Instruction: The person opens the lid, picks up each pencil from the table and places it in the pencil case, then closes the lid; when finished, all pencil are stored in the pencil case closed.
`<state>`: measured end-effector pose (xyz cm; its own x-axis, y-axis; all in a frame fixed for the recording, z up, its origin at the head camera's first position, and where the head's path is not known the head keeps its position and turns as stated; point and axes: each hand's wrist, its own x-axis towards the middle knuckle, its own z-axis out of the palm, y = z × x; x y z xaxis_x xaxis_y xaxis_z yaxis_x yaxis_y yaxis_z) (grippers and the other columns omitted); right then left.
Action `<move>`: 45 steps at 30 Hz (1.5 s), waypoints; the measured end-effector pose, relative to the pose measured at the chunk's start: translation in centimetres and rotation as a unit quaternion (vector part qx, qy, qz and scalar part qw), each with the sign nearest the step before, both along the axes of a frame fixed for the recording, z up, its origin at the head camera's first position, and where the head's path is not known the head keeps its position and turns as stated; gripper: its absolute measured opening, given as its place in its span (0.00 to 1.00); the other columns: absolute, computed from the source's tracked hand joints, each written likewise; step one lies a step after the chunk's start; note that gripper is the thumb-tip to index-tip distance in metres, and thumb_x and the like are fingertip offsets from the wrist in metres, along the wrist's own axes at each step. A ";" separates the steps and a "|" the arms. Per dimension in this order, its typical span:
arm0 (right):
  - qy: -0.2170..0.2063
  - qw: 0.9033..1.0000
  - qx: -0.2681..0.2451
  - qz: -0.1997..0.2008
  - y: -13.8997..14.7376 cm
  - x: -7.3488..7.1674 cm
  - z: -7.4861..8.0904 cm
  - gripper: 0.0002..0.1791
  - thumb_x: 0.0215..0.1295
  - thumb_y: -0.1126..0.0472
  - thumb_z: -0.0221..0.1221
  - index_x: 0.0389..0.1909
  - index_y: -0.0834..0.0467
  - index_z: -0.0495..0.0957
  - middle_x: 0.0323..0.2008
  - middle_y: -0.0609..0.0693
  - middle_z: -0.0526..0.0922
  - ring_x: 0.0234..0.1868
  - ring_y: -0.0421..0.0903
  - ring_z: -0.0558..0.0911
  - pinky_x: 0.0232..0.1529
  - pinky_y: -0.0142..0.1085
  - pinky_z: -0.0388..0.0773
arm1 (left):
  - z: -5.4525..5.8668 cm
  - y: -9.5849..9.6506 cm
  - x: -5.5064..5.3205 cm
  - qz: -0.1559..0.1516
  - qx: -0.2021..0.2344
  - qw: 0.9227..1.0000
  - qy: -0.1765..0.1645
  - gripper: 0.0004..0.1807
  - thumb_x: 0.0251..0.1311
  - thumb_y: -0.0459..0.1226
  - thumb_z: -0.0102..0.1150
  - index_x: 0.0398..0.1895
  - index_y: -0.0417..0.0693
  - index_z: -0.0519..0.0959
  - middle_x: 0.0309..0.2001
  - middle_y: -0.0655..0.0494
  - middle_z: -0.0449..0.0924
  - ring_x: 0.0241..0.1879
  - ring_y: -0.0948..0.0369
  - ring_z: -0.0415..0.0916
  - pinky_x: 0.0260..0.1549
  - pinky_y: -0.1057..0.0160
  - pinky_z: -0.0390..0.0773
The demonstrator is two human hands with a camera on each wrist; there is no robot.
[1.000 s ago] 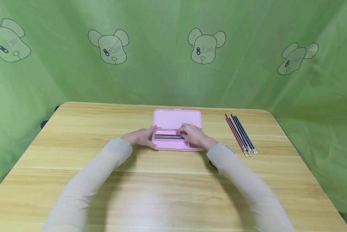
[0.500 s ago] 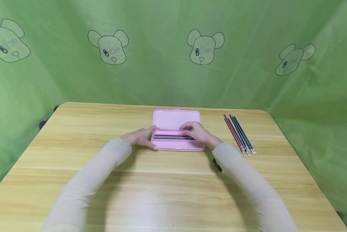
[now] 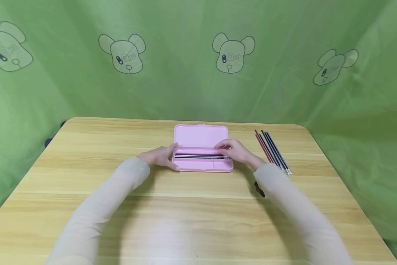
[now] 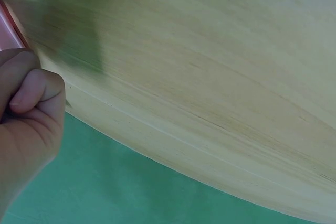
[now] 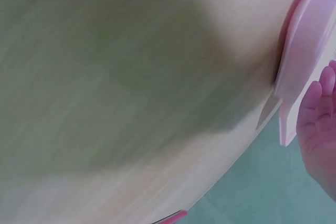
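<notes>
A pink pencil case lies on the table with its lid folded back. Several dark and reddish pencils lie lengthwise in its long rear compartment. My left hand grips the case's left end, thumb at the front corner and fingers towards the back; the left wrist view shows this hand with curled fingers beside the pink edge. Over the right end of the pencils is my right hand, its fingers loosely bent. In the right wrist view the right hand shows relaxed fingers; their tips are partly cut off.
More pencils, red and dark blue, lie slanted on the wooden table to the right of the case, partly behind the right sleeve. A green curtain with printed bear heads hangs behind the table.
My right hand has slid right along the pencils, from over the case's right-hand part to its right end, uncovering more of them. The left hand keeps its grip on the case.
</notes>
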<state>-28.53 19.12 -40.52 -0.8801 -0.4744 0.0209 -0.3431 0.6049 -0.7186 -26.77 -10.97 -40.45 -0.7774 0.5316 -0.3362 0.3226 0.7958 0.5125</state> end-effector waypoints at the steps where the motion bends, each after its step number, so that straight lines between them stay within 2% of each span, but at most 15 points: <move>1: -0.006 1.000 -0.004 -0.002 0.3 0.0 0.0 0.13 0.59 0.67 0.57 0.44 0.67 0.78 0.41 0.61 0.80 0.41 0.52 0.76 0.44 0.40 0.74 | 0.0 0.0 0.0 0.001 -0.001 1.000 -0.001 0.57 0.48 0.51 0.65 0.71 0.39 0.38 0.66 0.32 0.52 0.65 0.44 0.53 0.66 0.52 0.51; 4: -0.033 0.999 -0.020 -0.019 1.3 0.1 0.2 0.15 0.59 0.66 0.57 0.47 0.66 0.77 0.42 0.61 0.79 0.40 0.52 0.76 0.42 0.40 0.75 | -0.1 0.0 -0.1 0.002 -0.004 1.000 -0.002 0.57 0.48 0.52 0.65 0.71 0.39 0.38 0.67 0.33 0.51 0.66 0.44 0.52 0.66 0.52 0.50; 8: -0.052 0.997 -0.040 -0.041 2.6 0.3 0.4 0.17 0.61 0.66 0.56 0.50 0.68 0.74 0.44 0.64 0.77 0.40 0.54 0.75 0.42 0.46 0.75 | -0.1 0.0 -0.1 -0.002 -0.002 1.000 0.004 0.57 0.49 0.51 0.65 0.70 0.38 0.38 0.66 0.33 0.52 0.66 0.44 0.52 0.66 0.53 0.51; 12: -0.054 0.995 -0.050 -0.061 3.6 0.4 0.5 0.18 0.62 0.67 0.54 0.52 0.68 0.72 0.46 0.66 0.75 0.41 0.58 0.74 0.42 0.48 0.76 | 0.1 -0.1 0.1 -0.005 0.000 1.000 0.005 0.57 0.49 0.51 0.64 0.70 0.36 0.38 0.66 0.32 0.51 0.66 0.43 0.52 0.66 0.52 0.50; 16: -0.048 0.995 -0.043 -0.077 4.7 0.5 0.5 0.18 0.62 0.67 0.53 0.53 0.69 0.71 0.50 0.67 0.74 0.43 0.60 0.74 0.43 0.47 0.76 | 0.1 -0.1 0.1 -0.006 0.002 1.000 0.001 0.57 0.49 0.51 0.65 0.70 0.37 0.38 0.67 0.32 0.50 0.66 0.44 0.51 0.66 0.52 0.50; 20: -0.030 0.994 -0.037 -0.093 6.0 0.7 0.7 0.18 0.63 0.66 0.54 0.52 0.69 0.72 0.51 0.68 0.74 0.44 0.58 0.75 0.43 0.42 0.76 | 0.0 0.0 0.1 -0.006 0.006 1.000 0.000 0.57 0.48 0.51 0.65 0.71 0.38 0.38 0.67 0.33 0.50 0.66 0.44 0.52 0.66 0.52 0.50; 23: -0.010 0.993 -0.031 -0.110 7.1 0.8 0.8 0.19 0.63 0.63 0.55 0.52 0.69 0.72 0.50 0.68 0.75 0.43 0.53 0.76 0.41 0.33 0.75 | 0.0 0.0 0.1 -0.007 0.008 1.000 0.002 0.57 0.48 0.51 0.65 0.70 0.38 0.38 0.66 0.32 0.51 0.66 0.43 0.52 0.66 0.52 0.51; 26: 0.000 0.991 -0.027 -0.130 8.0 1.0 0.8 0.19 0.64 0.62 0.54 0.52 0.69 0.72 0.50 0.68 0.75 0.41 0.48 0.76 0.38 0.26 0.73 | -0.1 0.0 0.1 -0.006 0.007 1.000 0.003 0.57 0.48 0.51 0.65 0.70 0.37 0.38 0.66 0.32 0.51 0.65 0.43 0.52 0.66 0.51 0.51; 28: -0.001 0.989 -0.026 -0.144 8.6 1.1 0.8 0.19 0.64 0.62 0.54 0.52 0.69 0.72 0.49 0.67 0.75 0.41 0.47 0.75 0.37 0.25 0.73 | -0.1 0.0 0.1 -0.006 0.005 1.000 0.003 0.58 0.48 0.51 0.65 0.70 0.37 0.38 0.66 0.32 0.51 0.65 0.43 0.52 0.66 0.51 0.51; 32: -0.001 0.983 -0.008 -0.181 9.9 1.4 0.6 0.21 0.65 0.59 0.54 0.53 0.69 0.71 0.49 0.67 0.74 0.45 0.52 0.73 0.42 0.32 0.72 | -0.1 0.0 0.1 -0.004 0.003 1.000 0.002 0.58 0.48 0.51 0.65 0.70 0.37 0.38 0.66 0.31 0.51 0.65 0.43 0.52 0.66 0.51 0.51; 36: -0.008 0.973 0.015 -0.229 11.0 1.9 0.6 0.23 0.65 0.56 0.53 0.53 0.70 0.70 0.48 0.68 0.74 0.47 0.57 0.72 0.45 0.39 0.70 | -0.1 0.1 0.1 -0.005 0.004 1.000 0.002 0.58 0.48 0.52 0.65 0.70 0.37 0.37 0.66 0.31 0.51 0.66 0.43 0.52 0.66 0.52 0.51; 40: -0.012 0.967 0.036 -0.252 11.4 2.4 0.7 0.23 0.64 0.59 0.54 0.53 0.73 0.69 0.45 0.69 0.74 0.44 0.57 0.73 0.39 0.35 0.73 | -0.3 0.1 0.0 -0.007 0.005 1.000 0.003 0.58 0.48 0.52 0.65 0.70 0.37 0.38 0.66 0.32 0.51 0.66 0.44 0.52 0.66 0.52 0.50; 45: -0.018 0.961 0.082 -0.262 11.5 2.8 0.7 0.24 0.63 0.62 0.54 0.55 0.75 0.66 0.42 0.67 0.74 0.38 0.53 0.74 0.33 0.33 0.74 | -0.4 0.1 -0.1 -0.005 0.003 1.000 0.005 0.58 0.48 0.52 0.65 0.70 0.37 0.37 0.66 0.32 0.51 0.66 0.44 0.52 0.66 0.52 0.50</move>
<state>-25.77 30.62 -39.86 -0.9979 0.0395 -0.0511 0.0624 0.7941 -0.6045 -26.90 -10.89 -40.85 -0.7751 0.5418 -0.3249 0.3358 0.7890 0.5146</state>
